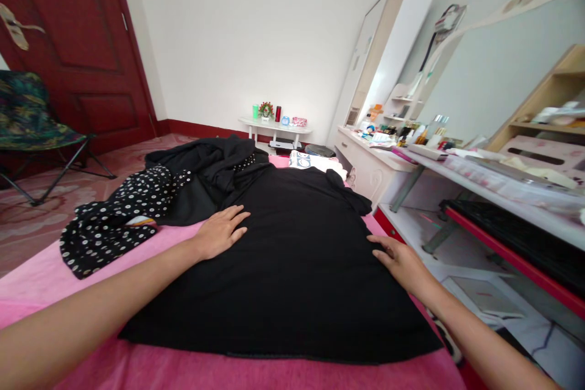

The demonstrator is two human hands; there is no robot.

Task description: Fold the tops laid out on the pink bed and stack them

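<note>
A black garment (297,262) lies spread out on a pink bed cover (41,283), its wide straight hem nearest me. My left hand (222,231) rests flat on the garment's left edge with the fingers stretched out. At the right edge is my right hand (395,259), its fingers apart and touching the cloth's border. The garment's far end narrows, with a bunched part (350,192) at the far right. Beyond my left hand, a rumpled black cloth (201,170) and a black cloth with white dots (123,213) lie in a heap.
A folding camouflage chair (36,113) stands left, before a red door (77,30). Toward the back wall is a small white table (278,126) with a cup and flowers. On the right are a cluttered dressing table (375,161) and a shelf desk (512,186).
</note>
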